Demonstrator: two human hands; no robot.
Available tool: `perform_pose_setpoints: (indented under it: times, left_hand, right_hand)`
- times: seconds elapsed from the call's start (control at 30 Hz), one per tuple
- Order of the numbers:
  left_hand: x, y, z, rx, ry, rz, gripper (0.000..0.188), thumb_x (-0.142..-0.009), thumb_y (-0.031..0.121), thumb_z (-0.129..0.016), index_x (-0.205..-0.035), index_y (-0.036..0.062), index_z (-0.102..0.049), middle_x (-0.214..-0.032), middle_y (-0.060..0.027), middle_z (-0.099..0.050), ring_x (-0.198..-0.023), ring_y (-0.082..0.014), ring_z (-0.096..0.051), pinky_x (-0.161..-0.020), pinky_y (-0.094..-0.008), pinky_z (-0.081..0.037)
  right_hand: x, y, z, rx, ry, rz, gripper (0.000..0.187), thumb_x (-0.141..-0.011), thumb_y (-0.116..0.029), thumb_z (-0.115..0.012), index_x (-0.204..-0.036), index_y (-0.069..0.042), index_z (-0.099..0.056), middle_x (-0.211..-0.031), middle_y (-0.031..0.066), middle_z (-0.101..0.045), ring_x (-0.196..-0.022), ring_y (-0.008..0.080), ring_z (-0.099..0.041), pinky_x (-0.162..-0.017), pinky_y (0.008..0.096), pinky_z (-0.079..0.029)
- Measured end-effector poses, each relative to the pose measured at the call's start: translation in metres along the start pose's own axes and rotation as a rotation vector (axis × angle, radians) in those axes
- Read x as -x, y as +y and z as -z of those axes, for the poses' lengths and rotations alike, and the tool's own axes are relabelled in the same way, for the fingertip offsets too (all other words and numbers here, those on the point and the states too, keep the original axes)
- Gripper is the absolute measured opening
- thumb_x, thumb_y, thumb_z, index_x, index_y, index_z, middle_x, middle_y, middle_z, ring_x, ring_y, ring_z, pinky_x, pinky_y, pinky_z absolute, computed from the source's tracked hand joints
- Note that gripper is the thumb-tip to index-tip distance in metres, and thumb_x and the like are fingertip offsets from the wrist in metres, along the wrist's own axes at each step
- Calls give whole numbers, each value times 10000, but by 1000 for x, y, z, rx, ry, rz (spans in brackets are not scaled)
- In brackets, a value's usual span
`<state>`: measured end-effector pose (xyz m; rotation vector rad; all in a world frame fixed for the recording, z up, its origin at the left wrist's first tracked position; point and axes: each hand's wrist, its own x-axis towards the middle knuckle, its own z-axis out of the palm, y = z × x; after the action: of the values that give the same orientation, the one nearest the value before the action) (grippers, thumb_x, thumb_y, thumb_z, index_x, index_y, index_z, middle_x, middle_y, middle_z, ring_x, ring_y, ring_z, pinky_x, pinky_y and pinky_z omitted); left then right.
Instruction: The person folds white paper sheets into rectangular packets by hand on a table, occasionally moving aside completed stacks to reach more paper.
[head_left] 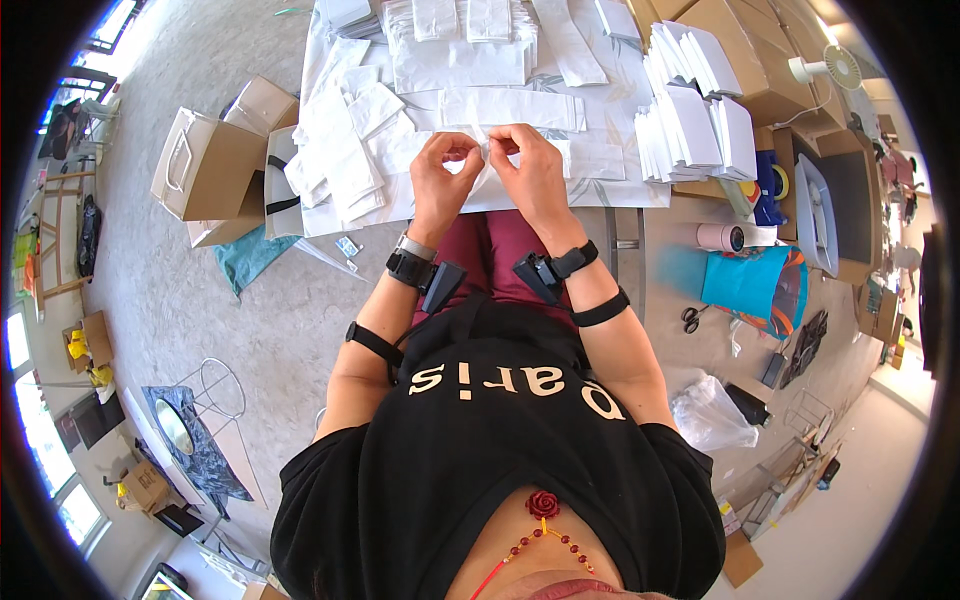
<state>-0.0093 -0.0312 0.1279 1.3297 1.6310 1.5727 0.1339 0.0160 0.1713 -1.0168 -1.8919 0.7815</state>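
hands (532,178) near table edge (630,198)

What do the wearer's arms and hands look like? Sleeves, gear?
The left hand and right hand are ungloved. Black short sleeves. Each wrist has a black strap with a boxy black device; a second black strap circles each forearm. The left wrist also carries a grey band.

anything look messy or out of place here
On the table's left, white pieces lie askew, overlapping at mixed angles. Scissors and a crumpled plastic bag seem to be on the floor, odd places for them. No spill stands out.
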Motion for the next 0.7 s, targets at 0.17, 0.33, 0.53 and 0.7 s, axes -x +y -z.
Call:
perform_pose_setpoints:
  times: [0.17, 0.33, 0.53, 0.7]
  left_hand:
    - [-1, -1, 1, 22, 74, 53, 91, -862, 50, -754, -937, 3, -730, -915, -67, -728, -824, -145, -709, -804, -289, -568]
    - [0, 8, -1, 83, 13, 52, 127, -909, 80, -774, -999, 0, -735, -942, -46, -739, -852, -109, -692, -824, -274, -561]
    - [-1, 5, 0, 34, 28, 24, 137, -874, 85, -797, -978, 7, -753, -933, -72, -755, -838, -137, -723, -809, -289, -572]
    - [-1, 7, -1, 14, 54, 5, 123, -872, 62, -784, -973, -1, -750, -919, -75, -757, -833, -141, -724, -798, -285, -571]
  right_hand:
    - [2, 10, -1, 14, 9, -9, 107, -897, -18, -715, -999, -6, -685, -961, 138, -732, -849, 279, -738, -750, 354, -583]
    - [4, 9, -3, -8, -11, -45, 80, -924, -38, -707, -996, -9, -688, -964, 134, -734, -845, 289, -735, -732, 368, -573]
    - [5, 7, -2, 5, -39, -17, 75, -936, -46, -700, -1002, -14, -684, -972, 142, -725, -843, 322, -721, -728, 386, -562]
    - [7, 7, -4, 50, -42, 30, 72, -937, -51, -699, -999, -26, -672, -968, 137, -713, -837, 339, -710, -726, 401, -561]
